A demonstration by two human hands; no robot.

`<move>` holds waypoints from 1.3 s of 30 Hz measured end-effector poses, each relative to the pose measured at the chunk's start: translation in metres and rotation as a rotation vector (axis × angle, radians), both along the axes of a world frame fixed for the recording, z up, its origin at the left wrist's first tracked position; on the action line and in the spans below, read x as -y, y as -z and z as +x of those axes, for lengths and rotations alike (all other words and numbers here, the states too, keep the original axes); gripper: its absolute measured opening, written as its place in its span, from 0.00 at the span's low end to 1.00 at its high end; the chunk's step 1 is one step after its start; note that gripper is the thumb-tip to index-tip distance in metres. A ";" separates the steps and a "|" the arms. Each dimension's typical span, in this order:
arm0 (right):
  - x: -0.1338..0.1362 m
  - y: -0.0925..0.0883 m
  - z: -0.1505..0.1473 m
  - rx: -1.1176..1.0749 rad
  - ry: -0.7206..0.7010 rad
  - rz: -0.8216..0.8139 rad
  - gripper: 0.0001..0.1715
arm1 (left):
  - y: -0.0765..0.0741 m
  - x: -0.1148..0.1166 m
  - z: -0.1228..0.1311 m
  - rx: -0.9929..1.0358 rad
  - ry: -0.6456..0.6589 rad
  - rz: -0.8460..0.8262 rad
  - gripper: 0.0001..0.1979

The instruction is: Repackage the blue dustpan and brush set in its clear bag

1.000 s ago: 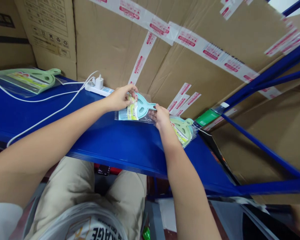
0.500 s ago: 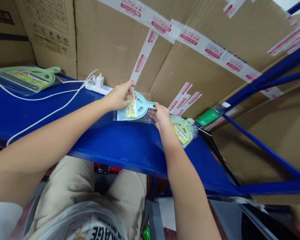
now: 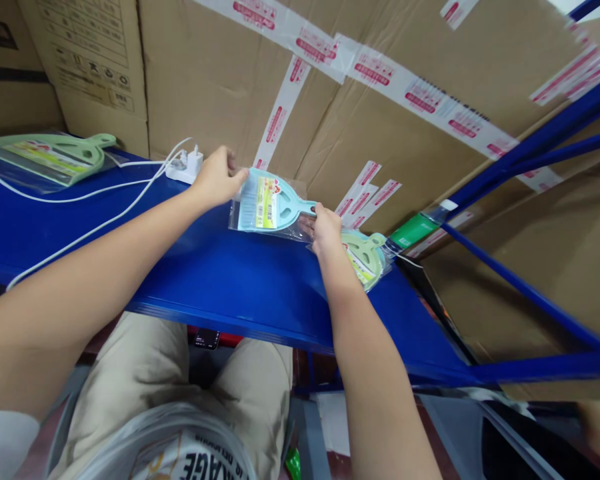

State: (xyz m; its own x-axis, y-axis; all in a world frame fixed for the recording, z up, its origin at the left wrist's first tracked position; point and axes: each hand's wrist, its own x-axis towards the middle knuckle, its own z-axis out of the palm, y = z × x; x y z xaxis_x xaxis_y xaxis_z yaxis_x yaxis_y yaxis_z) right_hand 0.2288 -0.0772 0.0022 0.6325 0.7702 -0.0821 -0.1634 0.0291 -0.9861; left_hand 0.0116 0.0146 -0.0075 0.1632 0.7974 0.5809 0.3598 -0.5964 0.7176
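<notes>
A light blue dustpan (image 3: 286, 208) in a clear plastic bag, with a yellow label on its broad part, is held over the blue shelf. My right hand (image 3: 326, 230) is closed around its handle end. Just off the dustpan's upper left corner is my left hand (image 3: 219, 179), its thumb and forefinger apart and the thumb tip close to the bag's edge; whether it touches is unclear. Right of my right hand, a bagged green dustpan (image 3: 367, 250) lies on the shelf, with something light blue under it. Another bagged green dustpan (image 3: 87, 155) lies at the far left.
Large cardboard boxes (image 3: 205, 80) stand behind the blue shelf (image 3: 220, 273). A white power strip (image 3: 180, 175) with plugs and white cables (image 3: 80, 199) is at the left. A green-labelled bottle (image 3: 417, 230) lies at the right beside blue frame bars (image 3: 525, 287). A phone (image 3: 207, 339) shows below the shelf edge.
My left hand has moved left off the dustpan's label, which now shows fully. My right hand stays on the handle, and the dustpan is nearly in the same place.
</notes>
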 end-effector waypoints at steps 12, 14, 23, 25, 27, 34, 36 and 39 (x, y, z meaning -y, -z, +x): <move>-0.002 0.002 0.003 0.002 0.046 0.014 0.11 | 0.009 -0.002 0.006 0.130 0.273 -0.570 0.06; -0.003 0.002 0.005 0.003 0.049 0.008 0.10 | 0.004 0.005 0.006 0.142 0.235 -0.596 0.05; -0.005 0.004 0.013 -0.031 0.016 -0.029 0.09 | -0.019 0.031 0.010 0.200 0.038 -0.669 0.06; -0.005 0.004 0.014 -0.029 0.015 -0.036 0.08 | -0.020 0.030 0.010 0.200 0.033 -0.669 0.08; -0.004 0.003 0.015 -0.034 0.019 -0.040 0.07 | -0.021 0.029 0.008 0.199 0.022 -0.671 0.09; 0.000 -0.002 0.021 -0.025 0.016 -0.061 0.07 | -0.023 0.030 0.005 0.167 0.052 -0.671 0.09; 0.000 -0.002 0.024 -0.026 0.010 -0.066 0.08 | -0.024 0.031 0.004 0.120 0.051 -0.673 0.07; -0.001 -0.002 0.031 -0.040 0.019 -0.073 0.09 | -0.025 0.031 0.004 0.033 0.037 -0.666 0.03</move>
